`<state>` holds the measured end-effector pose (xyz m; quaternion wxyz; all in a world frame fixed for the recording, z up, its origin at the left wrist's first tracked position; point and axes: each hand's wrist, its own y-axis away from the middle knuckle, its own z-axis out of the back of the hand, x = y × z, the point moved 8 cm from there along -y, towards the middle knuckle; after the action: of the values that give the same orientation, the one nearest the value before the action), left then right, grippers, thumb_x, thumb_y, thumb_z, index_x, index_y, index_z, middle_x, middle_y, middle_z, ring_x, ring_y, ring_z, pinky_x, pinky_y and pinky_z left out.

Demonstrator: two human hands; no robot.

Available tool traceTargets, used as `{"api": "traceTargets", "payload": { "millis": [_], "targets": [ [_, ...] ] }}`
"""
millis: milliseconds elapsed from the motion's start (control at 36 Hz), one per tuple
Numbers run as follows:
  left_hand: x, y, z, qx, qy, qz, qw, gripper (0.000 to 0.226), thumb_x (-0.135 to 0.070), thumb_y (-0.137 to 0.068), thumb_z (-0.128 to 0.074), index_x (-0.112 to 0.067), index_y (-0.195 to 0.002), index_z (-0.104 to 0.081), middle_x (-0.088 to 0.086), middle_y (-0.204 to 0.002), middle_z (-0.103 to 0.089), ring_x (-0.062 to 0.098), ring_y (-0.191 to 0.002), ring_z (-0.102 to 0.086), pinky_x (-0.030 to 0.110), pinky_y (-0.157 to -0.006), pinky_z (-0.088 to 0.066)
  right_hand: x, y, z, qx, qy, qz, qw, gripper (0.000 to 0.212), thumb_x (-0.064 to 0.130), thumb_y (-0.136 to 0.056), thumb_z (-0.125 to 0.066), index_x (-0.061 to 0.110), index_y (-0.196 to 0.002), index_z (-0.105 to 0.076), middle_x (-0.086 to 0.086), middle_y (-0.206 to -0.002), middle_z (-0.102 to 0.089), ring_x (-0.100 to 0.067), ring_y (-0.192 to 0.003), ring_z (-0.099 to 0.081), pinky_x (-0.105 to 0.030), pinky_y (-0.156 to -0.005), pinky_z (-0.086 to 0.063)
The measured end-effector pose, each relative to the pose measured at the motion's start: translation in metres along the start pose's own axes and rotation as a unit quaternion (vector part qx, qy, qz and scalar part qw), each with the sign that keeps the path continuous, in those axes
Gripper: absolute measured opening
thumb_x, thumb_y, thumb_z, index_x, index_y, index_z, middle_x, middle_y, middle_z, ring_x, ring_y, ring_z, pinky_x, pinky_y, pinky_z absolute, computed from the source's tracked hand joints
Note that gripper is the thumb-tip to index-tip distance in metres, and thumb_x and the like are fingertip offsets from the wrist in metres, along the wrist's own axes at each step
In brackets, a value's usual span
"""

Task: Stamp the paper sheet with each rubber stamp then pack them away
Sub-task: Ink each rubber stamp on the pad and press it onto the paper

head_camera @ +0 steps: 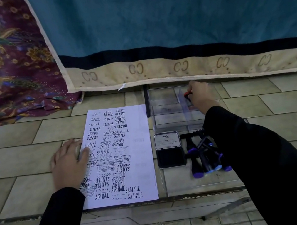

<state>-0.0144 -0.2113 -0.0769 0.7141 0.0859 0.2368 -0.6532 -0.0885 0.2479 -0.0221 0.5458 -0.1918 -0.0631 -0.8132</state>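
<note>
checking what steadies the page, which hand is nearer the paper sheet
Left. The left hand rests on the left edge of the paper sheet; the right hand is past its far right corner, pinching a red-topped stamp in the clear box.

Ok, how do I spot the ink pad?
Find the white paper sheet covered in stamped words. Just beyond its right edge sits the ink pad, a small open black case. Unlike the purple-tipped rubber stamps beside it, it is flat, with a silver Artline lid.
</note>
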Motion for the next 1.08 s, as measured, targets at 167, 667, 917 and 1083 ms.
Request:
{"api": "traceTargets", "payload": {
  "millis": [167, 667, 917, 1083],
  "targets": [
    [0.001, -0.001, -0.001, 0.002, -0.008, 0.001, 1.000, 0.033, -0.030, -0.093, -0.061, -0.021, -0.125, -0.060, 0.003, -0.147, -0.047, 0.023, -0.138, -0.036, 0.042, -0.114, -0.017, -0.004, -0.004, -0.007, 0.019, -0.079, -0.018, 0.997, 0.020, 0.001, -0.087, -0.058, 0.016, -0.097, -0.050, -0.016, -0.101, -0.061, -0.020, -0.068, -0.055, -0.020, -0.045, -0.046],
    [-0.002, 0.001, 0.001, 0.004, -0.008, 0.009, 1.000, 0.034, -0.031, -0.093, -0.059, -0.021, -0.125, -0.061, 0.001, -0.147, -0.046, 0.021, -0.138, -0.035, 0.036, -0.114, -0.014, -0.006, 0.002, 0.035, -0.107, -0.174, 0.028, 0.978, 0.022, 0.016, -0.084, -0.068, 0.011, -0.103, -0.058, -0.007, -0.097, -0.066, -0.017, -0.083, -0.060, -0.020, -0.068, -0.041],
    [-0.001, 0.000, 0.001, 0.003, -0.009, 0.008, 1.000, 0.033, -0.030, -0.093, -0.060, -0.020, -0.124, -0.062, 0.002, -0.146, -0.047, 0.023, -0.137, -0.037, 0.039, -0.114, -0.016, 0.038, 0.082, 0.072, -0.150, -0.228, 0.158, 0.949, 0.023, 0.014, -0.083, -0.070, 0.010, -0.106, -0.066, 0.002, -0.101, -0.054, 0.006, -0.070, -0.051, 0.001, -0.069, -0.041],
    [-0.002, 0.000, 0.001, 0.007, -0.013, 0.004, 1.000, 0.034, -0.029, -0.094, -0.061, -0.017, -0.125, -0.061, 0.004, -0.146, -0.047, 0.026, -0.137, -0.037, 0.042, -0.113, -0.018, 0.069, 0.153, 0.043, -0.038, -0.238, 0.258, 0.935, 0.022, 0.014, -0.080, -0.072, 0.016, -0.101, -0.065, 0.006, -0.099, -0.058, 0.005, -0.082, -0.055, -0.003, -0.076, -0.043]
  ]
}}
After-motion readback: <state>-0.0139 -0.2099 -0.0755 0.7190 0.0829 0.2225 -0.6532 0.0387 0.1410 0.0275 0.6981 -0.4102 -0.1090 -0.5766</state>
